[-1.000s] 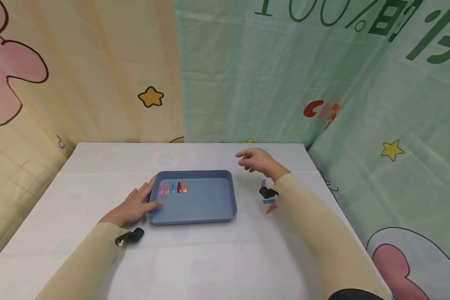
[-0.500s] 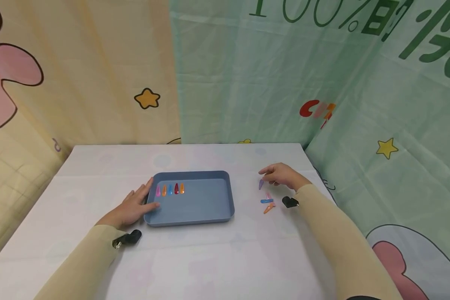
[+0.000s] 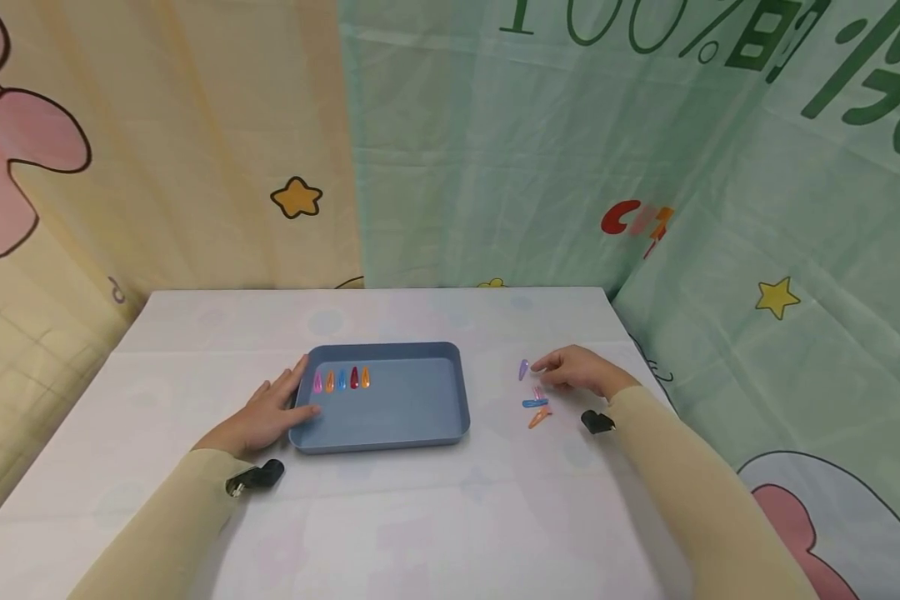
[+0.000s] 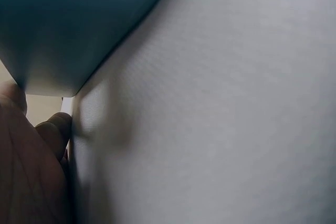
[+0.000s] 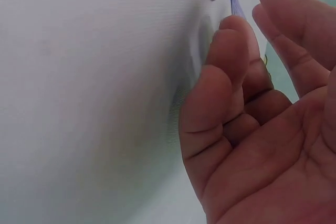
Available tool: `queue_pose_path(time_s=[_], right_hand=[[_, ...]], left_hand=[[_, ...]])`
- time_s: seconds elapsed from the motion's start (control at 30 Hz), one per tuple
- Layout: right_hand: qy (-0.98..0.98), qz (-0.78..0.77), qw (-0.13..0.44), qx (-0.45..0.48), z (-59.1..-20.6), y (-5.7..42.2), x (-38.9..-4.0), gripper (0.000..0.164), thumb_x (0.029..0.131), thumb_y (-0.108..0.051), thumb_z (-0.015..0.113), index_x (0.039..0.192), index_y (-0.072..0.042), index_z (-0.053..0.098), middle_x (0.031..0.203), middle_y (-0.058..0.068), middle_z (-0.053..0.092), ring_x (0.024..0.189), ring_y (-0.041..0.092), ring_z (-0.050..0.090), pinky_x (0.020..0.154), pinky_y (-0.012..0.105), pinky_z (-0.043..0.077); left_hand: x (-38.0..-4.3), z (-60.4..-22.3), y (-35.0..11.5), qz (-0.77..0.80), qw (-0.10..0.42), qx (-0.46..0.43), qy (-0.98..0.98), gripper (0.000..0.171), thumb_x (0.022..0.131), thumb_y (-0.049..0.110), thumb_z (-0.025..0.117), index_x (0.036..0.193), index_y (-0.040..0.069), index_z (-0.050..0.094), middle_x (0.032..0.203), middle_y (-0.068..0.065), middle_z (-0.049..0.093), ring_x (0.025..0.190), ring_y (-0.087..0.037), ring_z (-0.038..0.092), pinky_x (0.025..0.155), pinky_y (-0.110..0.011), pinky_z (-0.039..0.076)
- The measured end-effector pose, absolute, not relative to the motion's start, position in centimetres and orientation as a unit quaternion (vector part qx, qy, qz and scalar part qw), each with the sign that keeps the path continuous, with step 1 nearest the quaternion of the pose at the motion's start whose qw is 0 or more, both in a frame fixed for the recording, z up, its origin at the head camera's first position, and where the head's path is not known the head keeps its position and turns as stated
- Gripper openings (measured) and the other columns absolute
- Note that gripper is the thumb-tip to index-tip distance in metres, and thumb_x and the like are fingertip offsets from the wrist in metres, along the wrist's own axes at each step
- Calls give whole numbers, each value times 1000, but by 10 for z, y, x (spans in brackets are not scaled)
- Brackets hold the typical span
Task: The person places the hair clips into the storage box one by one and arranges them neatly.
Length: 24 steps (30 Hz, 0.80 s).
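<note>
The left hand (image 3: 268, 410) rests at the left side of a blue-grey tray (image 3: 390, 417), its thumb over the rim and its fingers along the outside. In the left wrist view, the fingers (image 4: 52, 132) lie low beside the tray wall (image 4: 79, 19). At the right, the right hand (image 3: 581, 371) hovers low over the table beside a purple hair clip (image 3: 523, 369). The right wrist view shows its thumb and index finger apart, the other fingers loosely curled, nothing held. Just below it lie a pink clip (image 3: 537, 392), a blue clip (image 3: 535, 403) and an orange clip (image 3: 539, 417).
Inside the tray, several hair clips stand in a row near the far left: pink (image 3: 317, 382), orange (image 3: 330, 381), blue (image 3: 342, 380), dark red (image 3: 355, 377) and yellow-orange (image 3: 366, 377). A white cloth (image 3: 420, 517) covers the table. Printed curtains (image 3: 480, 167) hang behind it.
The right hand has moved right and toward the person, from beyond the tray's far right corner down to the loose clips, uncovering them. The left hand stays on the tray.
</note>
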State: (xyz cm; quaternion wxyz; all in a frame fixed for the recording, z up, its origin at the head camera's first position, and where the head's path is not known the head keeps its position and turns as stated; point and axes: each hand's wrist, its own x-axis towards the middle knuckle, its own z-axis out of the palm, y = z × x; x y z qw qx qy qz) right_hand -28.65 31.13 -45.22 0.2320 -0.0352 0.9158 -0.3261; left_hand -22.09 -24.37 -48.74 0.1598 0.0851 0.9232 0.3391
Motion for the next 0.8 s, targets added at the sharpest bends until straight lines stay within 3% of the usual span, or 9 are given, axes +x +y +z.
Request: queue_pose_path(time_s=[0.13, 0.5, 0.8], right_hand=[[920, -306, 241, -38, -454, 312, -281, 35, 97, -24, 73, 130, -16, 76, 110, 2, 69, 96, 20, 55, 82, 30, 47], [915, -314, 244, -67, -458, 317, -262, 40, 87, -17, 81, 127, -11, 77, 83, -1, 63, 81, 17, 54, 72, 28, 45], [920, -315, 217, -84, -461, 312, -252, 43, 86, -13, 84, 127, -6, 76, 81, 2, 63, 74, 16, 53, 65, 27, 43]], left_hand=[[-221, -488, -244, 340, 157, 86, 923, 103, 100, 58, 62, 171, 26, -5, 176, -25, 5, 162, -51, -7, 126, -72, -13], [-220, -487, -243, 334, 157, 86, 926, 103, 100, 59, 61, 170, 25, -6, 176, -25, 5, 162, -51, -6, 127, -71, -12], [-220, -488, -243, 340, 158, 81, 923, 103, 100, 60, 62, 170, 26, -6, 176, -24, 5, 162, -50, -7, 127, -70, -13]])
